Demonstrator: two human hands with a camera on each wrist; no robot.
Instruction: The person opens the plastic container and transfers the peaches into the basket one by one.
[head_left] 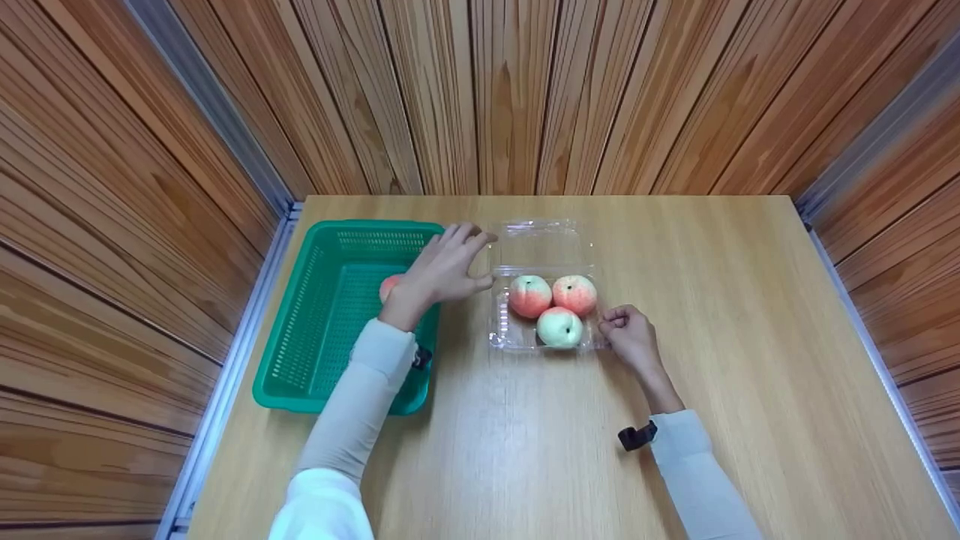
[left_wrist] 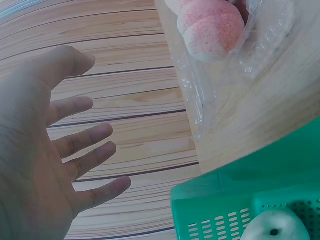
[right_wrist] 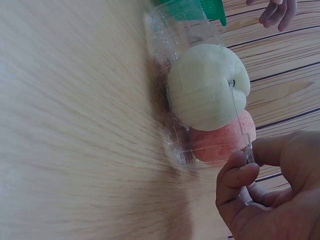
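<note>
A clear plastic clamshell box lies with its lid folded back toward the wall. In its base sit three peaches: a red one, another reddish one and a pale one nearest the front. My right hand pinches the rim of the box at its right side, thumb against curled fingers. My left hand hovers between the green basket and the box, fingers spread with nothing in them. Beneath its wrist, one more peach shows partly in the basket.
The basket stands at the table's left side, its perforated walls rising beside the left forearm. Wood-plank walls enclose the back and sides of the wooden table. A dark wrist camera juts from the right sleeve.
</note>
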